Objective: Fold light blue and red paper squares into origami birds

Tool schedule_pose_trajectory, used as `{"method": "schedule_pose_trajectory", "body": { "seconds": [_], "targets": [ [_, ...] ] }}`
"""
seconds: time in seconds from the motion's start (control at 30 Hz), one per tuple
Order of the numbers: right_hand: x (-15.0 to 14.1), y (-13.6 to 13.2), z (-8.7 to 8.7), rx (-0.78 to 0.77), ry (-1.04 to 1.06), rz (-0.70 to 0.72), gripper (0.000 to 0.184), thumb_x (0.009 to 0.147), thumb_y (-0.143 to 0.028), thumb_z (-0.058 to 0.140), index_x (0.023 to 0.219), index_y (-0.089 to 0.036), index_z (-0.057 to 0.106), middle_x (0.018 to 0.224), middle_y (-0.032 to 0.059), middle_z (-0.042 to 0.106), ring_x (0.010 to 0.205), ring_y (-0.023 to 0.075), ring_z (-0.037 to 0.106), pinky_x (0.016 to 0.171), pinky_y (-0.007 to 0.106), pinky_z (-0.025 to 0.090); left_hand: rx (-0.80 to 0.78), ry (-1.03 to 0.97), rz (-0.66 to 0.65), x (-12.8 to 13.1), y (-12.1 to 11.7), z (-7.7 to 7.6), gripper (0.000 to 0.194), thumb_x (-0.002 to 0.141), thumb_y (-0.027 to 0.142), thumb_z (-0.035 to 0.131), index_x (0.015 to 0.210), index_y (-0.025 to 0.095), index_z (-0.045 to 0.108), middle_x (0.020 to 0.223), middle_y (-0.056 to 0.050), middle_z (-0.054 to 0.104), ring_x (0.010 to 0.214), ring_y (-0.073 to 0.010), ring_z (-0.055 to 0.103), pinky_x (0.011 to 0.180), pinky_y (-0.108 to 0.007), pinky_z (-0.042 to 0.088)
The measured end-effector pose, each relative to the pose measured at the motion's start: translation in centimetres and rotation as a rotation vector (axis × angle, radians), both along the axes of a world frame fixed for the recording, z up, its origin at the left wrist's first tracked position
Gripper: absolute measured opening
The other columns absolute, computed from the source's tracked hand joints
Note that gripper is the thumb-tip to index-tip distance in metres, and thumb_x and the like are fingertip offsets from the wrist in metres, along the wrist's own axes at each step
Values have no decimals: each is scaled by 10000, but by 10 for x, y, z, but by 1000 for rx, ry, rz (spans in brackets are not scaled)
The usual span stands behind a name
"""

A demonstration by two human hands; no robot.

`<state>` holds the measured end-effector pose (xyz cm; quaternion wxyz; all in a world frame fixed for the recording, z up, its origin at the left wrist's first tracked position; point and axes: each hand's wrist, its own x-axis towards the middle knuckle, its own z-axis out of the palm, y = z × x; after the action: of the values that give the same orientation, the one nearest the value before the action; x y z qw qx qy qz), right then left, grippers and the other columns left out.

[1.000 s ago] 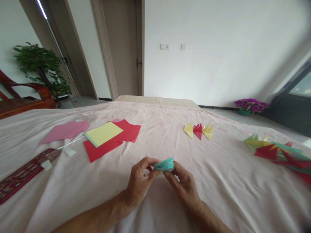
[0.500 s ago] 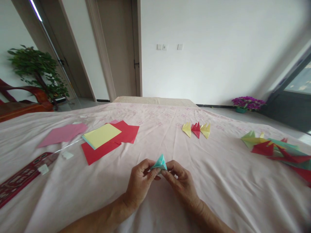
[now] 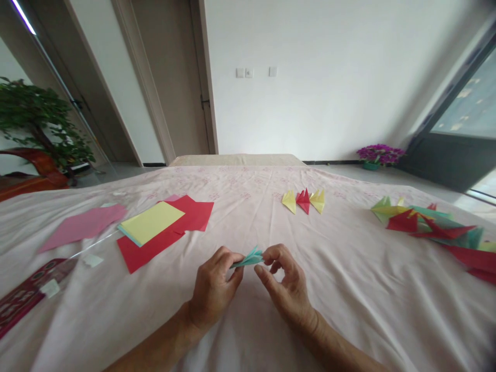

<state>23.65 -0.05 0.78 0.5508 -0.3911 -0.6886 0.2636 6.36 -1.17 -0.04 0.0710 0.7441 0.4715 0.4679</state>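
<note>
White wall [image 3: 318,93] across the background, brown door [image 3: 166,77] to its left. Foreground: a creased pale pink cloth [image 3: 341,310] with faint floral print. Leafy green plant [image 3: 36,111] at far left, behind a reddish-brown wooden armrest [image 3: 41,165]. Right side of cloth: overlapping heap of folded red, green and yellow paper pieces [image 3: 451,230]. Left side: flat red paper sheets [image 3: 197,212] with a rectangular yellow sheet [image 3: 153,223] on top; pink paper sheets [image 3: 83,225] just beside, farther left. Near centre, two bare hands. Left hand [image 3: 213,289] pinches the left end of a small, layered, pointed teal folded paper [image 3: 251,258] between thumb and forefinger. Right hand [image 3: 289,292] at the paper's right end, thumb and forefinger parted; contact with the paper cannot be told. The teal piece sits between the hands, over the cloth. Beyond it, slightly right: three small pointed folded papers [image 3: 304,201] in a row, yellow, red, yellow.
</note>
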Motion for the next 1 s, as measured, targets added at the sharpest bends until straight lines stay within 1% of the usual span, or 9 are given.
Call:
{"method": "schedule_pose_trajectory", "body": {
  "seconds": [0.2,0.4,0.57,0.67,0.77,0.83,0.9,1.0],
  "targets": [
    [-2,-1,1,-31,-1,-27,56,816,-224,615,770,-212,585,744,-6,569,680,143,523,599,259,425,49,113,-4,1,-3,0,169,842,84,546,929,210,618,781,-22,612,743,-158,605,696,-249,461],
    [-3,-3,3,-77,28,-44,50,797,-190,576,751,-209,569,729,-9,578,665,141,534,590,248,430,77,196,7,1,-5,2,157,848,104,559,935,210,634,768,-27,620,739,-165,613,688,-246,466],
    [-4,-4,4,-191,59,-86,45,772,-189,566,734,-203,585,704,-12,594,631,132,530,586,242,430,134,263,10,-1,-5,2,160,843,95,560,928,201,644,745,-31,617,725,-165,612,689,-245,472],
    [-3,-2,1,-284,139,-99,55,778,-212,561,733,-202,589,681,-21,582,600,124,507,560,237,410,149,270,9,-2,-4,0,157,837,85,564,909,193,651,740,-33,615,728,-165,612,691,-247,471],
    [1,3,-3,-351,283,-92,78,806,-271,574,771,-202,587,678,-29,547,574,115,471,529,234,394,120,212,6,-1,-4,-2,150,835,79,566,891,188,653,737,-26,608,723,-157,606,677,-243,465],
    [5,5,-5,-357,350,-69,92,820,-293,586,807,-202,585,679,-30,532,580,114,466,530,233,393,73,127,-3,0,-3,-3,130,844,93,572,883,188,652,740,-17,600,715,-147,598,671,-238,460],
    [7,6,-6,-332,347,-31,99,819,-290,601,869,-204,598,730,-16,560,635,126,500,564,239,411,-5,23,-12,1,-3,-3,90,863,135,580,858,190,652,739,-7,584,703,-135,586,662,-231,460],
    [8,5,-5,-276,260,53,246,790,-290,642,1024,-222,607,938,24,619,816,163,556,670,265,450,-173,-132,-15,4,-3,-2,106,888,229,586,811,189,647,742,1,561,698,-127,575,623,-210,471]
  ]
}}
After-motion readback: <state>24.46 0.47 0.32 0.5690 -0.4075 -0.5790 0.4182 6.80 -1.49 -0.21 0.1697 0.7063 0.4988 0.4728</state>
